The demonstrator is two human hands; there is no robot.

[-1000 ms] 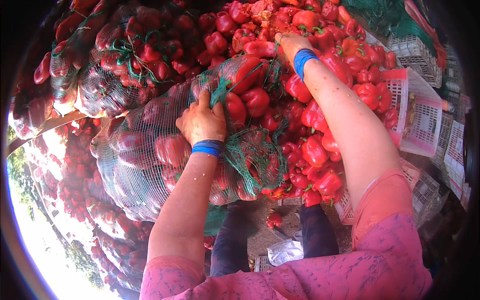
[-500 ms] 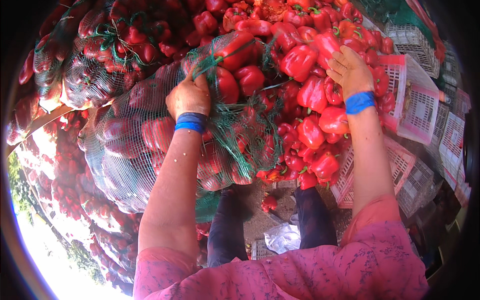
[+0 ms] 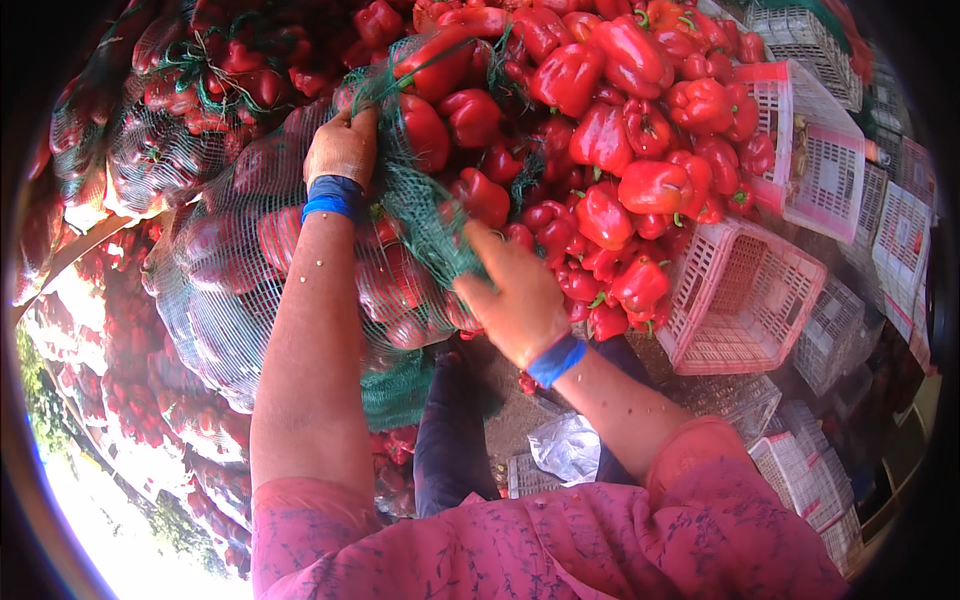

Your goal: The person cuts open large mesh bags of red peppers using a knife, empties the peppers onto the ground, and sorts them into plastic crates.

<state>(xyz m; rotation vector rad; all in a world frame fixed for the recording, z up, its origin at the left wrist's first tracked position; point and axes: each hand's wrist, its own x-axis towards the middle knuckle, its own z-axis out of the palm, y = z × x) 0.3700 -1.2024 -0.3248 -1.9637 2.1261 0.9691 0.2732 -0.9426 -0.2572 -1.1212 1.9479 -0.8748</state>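
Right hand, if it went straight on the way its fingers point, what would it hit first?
The right hand would probably meet the loose green mesh first; the two look very close, though blur and unclear depth hide whether they touch. Beyond the mesh, a red pepper shows.

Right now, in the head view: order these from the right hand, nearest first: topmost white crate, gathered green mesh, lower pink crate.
From the right hand:
1. gathered green mesh: right at it, toward the left
2. lower pink crate: off to the right
3. topmost white crate: far upper right
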